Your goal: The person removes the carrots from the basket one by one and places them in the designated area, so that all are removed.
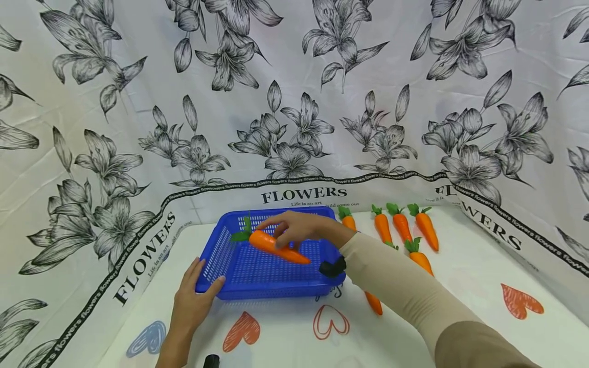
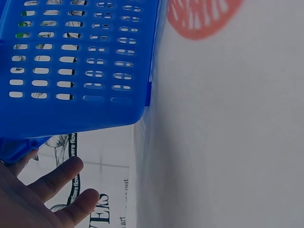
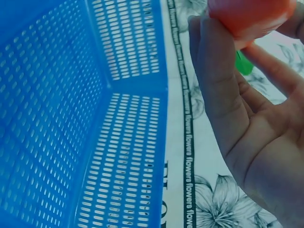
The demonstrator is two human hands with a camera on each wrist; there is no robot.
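Note:
My right hand [image 1: 301, 227] grips an orange carrot [image 1: 263, 242] with green leaves and holds it above the blue plastic basket [image 1: 276, 293]. The leafy end points left, the tip to the right. In the right wrist view, fingers and thumb pinch the carrot [image 3: 251, 16] beside the basket's perforated wall [image 3: 123, 161]. At the near left corner of the basket, my left hand [image 1: 192, 294] holds the rim, thumb on the front side. Two of its fingers [image 2: 59, 178] spread out away from the wall in the left wrist view. No other carrot shows inside the basket.
Several more carrots [image 1: 426, 230] lie on the white table to the basket's right, one [image 1: 374, 302] partly hidden by my right sleeve [image 1: 395, 286]. A flower-printed cloth [image 1: 294, 102] hangs behind and at both sides. Printed hearts [image 1: 242, 332] mark the tabletop.

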